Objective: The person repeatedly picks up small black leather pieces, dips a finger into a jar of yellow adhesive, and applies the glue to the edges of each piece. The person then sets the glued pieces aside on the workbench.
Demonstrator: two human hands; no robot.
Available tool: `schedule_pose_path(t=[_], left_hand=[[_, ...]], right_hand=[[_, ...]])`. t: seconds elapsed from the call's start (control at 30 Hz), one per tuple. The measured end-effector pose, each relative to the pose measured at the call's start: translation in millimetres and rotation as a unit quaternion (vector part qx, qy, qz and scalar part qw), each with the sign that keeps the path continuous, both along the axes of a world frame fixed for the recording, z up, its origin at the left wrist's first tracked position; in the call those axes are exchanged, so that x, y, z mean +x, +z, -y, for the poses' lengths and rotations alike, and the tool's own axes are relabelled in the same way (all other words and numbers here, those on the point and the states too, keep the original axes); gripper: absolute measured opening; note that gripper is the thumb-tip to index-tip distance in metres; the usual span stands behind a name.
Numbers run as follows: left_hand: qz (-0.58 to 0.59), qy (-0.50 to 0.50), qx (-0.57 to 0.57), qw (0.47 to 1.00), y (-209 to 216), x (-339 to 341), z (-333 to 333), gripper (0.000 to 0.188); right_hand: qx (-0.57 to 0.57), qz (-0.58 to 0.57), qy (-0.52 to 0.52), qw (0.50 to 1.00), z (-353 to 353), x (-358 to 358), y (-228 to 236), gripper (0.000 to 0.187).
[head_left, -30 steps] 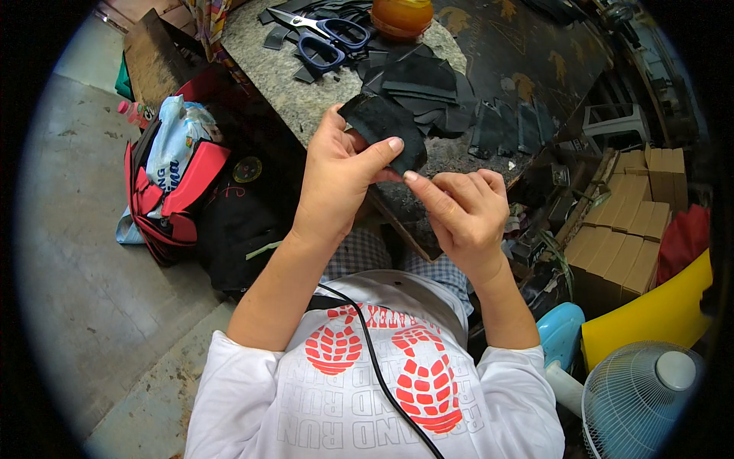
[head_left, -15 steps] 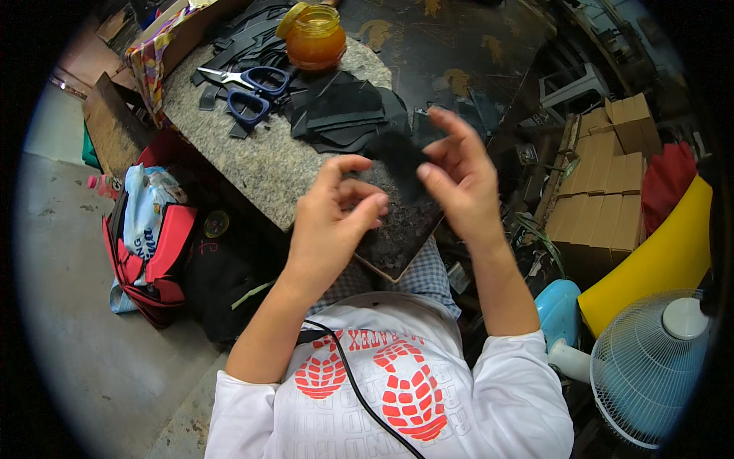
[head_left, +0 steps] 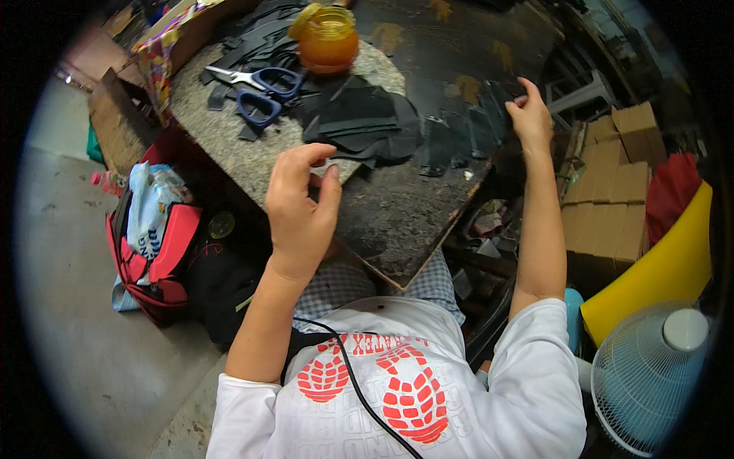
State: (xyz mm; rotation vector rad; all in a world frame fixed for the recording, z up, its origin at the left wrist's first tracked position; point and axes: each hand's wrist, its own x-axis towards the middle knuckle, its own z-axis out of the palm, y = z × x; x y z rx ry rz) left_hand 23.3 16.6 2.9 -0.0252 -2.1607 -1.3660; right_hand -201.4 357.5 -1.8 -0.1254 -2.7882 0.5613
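Observation:
My left hand [head_left: 302, 203] hovers over the near edge of the worktop, thumb and forefinger apart, holding nothing. Out to the right, my right hand [head_left: 533, 118] is at the table's far right side, its bent fingertips at the edge of a thin, shiny black piece [head_left: 495, 103]; the grip is partly hidden. More shiny black pieces [head_left: 437, 145] lie in a row left of it. A stack of matt black cut pieces [head_left: 355, 115] rests in the middle. Blue-handled scissors [head_left: 264, 96] and an open glass jar of orange-brown stuff [head_left: 329, 46] stand beyond my left hand.
Under the stack is a speckled stone slab [head_left: 222, 145] on the dark worktop [head_left: 409, 222]. Black strips [head_left: 260, 38] pile up at the back left. Right of the table are cardboard boxes [head_left: 608, 183] and a fan [head_left: 650, 375]; a red-and-black bag [head_left: 164, 252] sits left.
My right hand has moved right, away from the left, and the dark piece between them is gone from there. My left hand has drawn back slightly leftward.

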Motion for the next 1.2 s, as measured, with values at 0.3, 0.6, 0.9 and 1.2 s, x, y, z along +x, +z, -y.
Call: schedule_pose_path(t=[0.3,0.6,0.9,1.2], left_hand=[[-0.067,0.068,-0.33,0.939,12,-40,-6,0.038],[-0.073,0.079,-0.362,0.926,9,-42,-2,0.028],[-0.059,0.155,-0.31,0.936,16,-34,-1,0.018],[0.016,-0.016,0.148,0.989,19,-14,7,0.015]], right_hand=[[-0.047,-0.175,0.327,0.927,123,28,63,0.027],[0.196,-0.312,0.387,0.845,228,-5,78,0.035],[0.138,-0.314,0.363,0.866,218,-2,79,0.028],[-0.189,-0.123,0.439,0.87,186,78,78,0.03]])
